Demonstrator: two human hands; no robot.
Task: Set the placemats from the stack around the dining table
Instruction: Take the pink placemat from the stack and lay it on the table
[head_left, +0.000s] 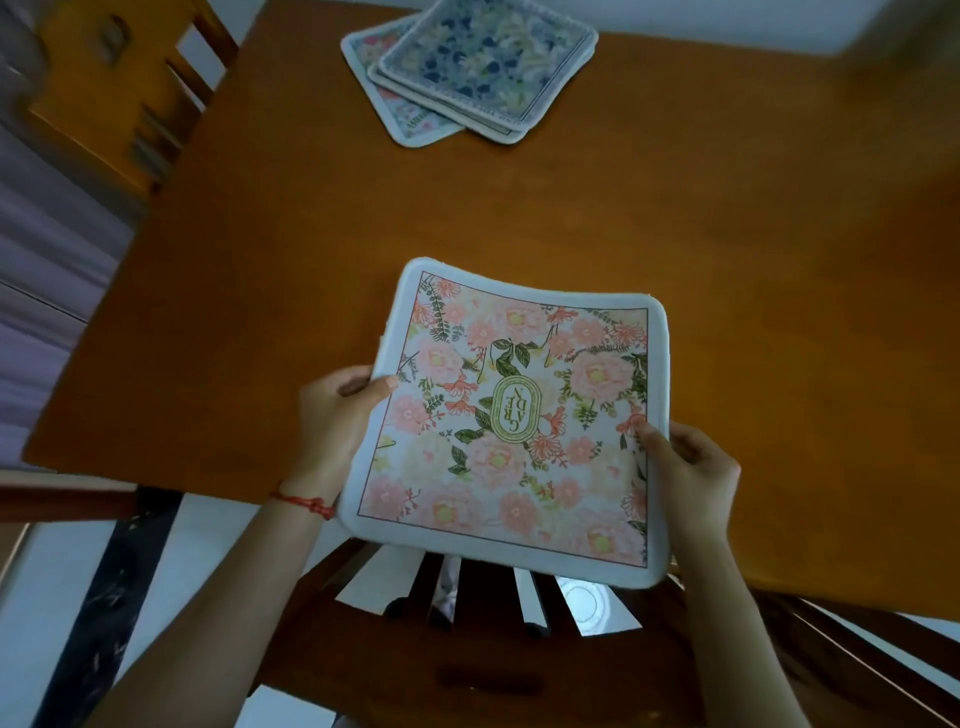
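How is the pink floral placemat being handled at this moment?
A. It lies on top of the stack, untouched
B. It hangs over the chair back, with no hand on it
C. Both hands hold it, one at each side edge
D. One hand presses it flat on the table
C: the left hand and right hand each grip a side edge of the pink floral placemat, while the stack lies at the far side of the table.

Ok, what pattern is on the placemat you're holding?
Pink and peach flowers with green leaves, white border, on the held placemat; the head view shows it.
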